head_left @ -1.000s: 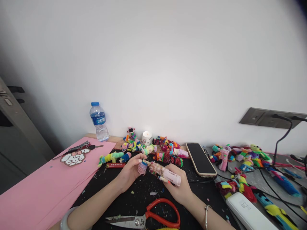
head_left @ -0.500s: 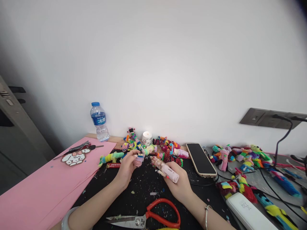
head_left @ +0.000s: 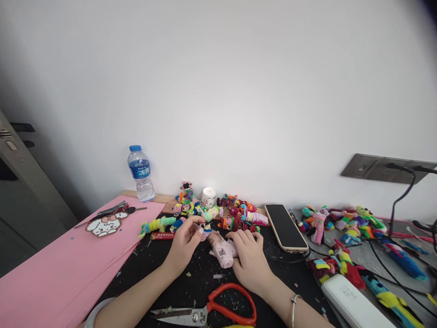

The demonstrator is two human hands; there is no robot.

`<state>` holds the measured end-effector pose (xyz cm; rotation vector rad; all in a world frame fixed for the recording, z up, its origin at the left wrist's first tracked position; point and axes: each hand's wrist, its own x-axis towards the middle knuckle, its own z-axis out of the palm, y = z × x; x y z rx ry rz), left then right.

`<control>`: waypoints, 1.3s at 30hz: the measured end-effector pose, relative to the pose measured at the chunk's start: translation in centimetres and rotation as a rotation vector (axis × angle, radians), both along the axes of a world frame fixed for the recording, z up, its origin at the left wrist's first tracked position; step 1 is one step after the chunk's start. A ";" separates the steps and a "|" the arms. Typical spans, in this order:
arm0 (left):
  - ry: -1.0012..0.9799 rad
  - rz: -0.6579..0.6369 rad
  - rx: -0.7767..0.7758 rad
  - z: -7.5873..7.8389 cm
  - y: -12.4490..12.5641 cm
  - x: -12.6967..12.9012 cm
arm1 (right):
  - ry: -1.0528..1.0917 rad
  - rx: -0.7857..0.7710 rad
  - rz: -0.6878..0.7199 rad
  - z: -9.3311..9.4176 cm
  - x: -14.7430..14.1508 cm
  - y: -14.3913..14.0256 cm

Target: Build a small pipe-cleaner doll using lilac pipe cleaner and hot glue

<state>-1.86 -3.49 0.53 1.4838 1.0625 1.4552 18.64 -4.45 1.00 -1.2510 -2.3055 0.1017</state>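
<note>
Glue gun [head_left: 221,250] under right hand [head_left: 251,259], scissors [head_left: 211,310] near.

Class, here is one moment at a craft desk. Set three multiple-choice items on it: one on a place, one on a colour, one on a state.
1. Where do the scissors lie?
A. near edge, before the hands
B. on the pink paper
C. beside the bottle

2. What colour is the water bottle cap?
A. red
B. blue
C. white

3. How is the phone lying?
A. propped upright
B. flat, screen dark
C. flat, screen lit

Answers: 1 A, the red handles sit just below the right hand; 2 B, the cap is blue; 3 B, it lies flat with a black screen.
</note>
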 end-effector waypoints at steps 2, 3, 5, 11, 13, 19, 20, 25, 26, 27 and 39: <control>0.055 -0.014 0.026 -0.1 -0.1 0.0 | 0.065 0.008 0.035 0.3 0.1 -0.1; 0.085 -0.019 0.042 -0.1 -0.2 0.1 | 0.101 0.014 0.061 0.4 0.1 -0.2; 0.148 -0.032 0.080 0.0 -0.3 0.1 | 0.160 0.033 0.114 0.6 0.3 -0.4; 0.282 -0.138 0.167 0.6 -0.8 0.3 | 0.212 0.083 0.211 0.6 0.3 -0.6; 0.300 -0.173 0.190 0.6 -1.0 0.4 | 0.217 0.096 0.228 0.6 0.2 -0.7; 0.365 -0.231 0.229 0.9 -1.5 0.7 | 0.215 0.114 0.235 0.4 0.1 -0.6; 0.370 -0.237 0.230 0.9 -1.5 0.7 | 0.214 0.113 0.234 0.3 0.1 -0.6; 0.368 -0.244 0.231 1.0 -1.6 0.8 | 0.212 0.102 0.224 0.1 0.1 -0.6; 0.369 -0.243 0.232 1.0 -1.6 0.8 | 0.212 0.098 0.221 0.0 0.1 -0.6; 0.371 -0.245 0.231 1.0 -1.6 0.8 | 0.214 0.094 0.220 0.0 0.1 -0.6; 0.379 -0.270 0.259 1.4 -1.7 0.7 | 0.255 0.032 0.215 0.0 0.0 -0.7</control>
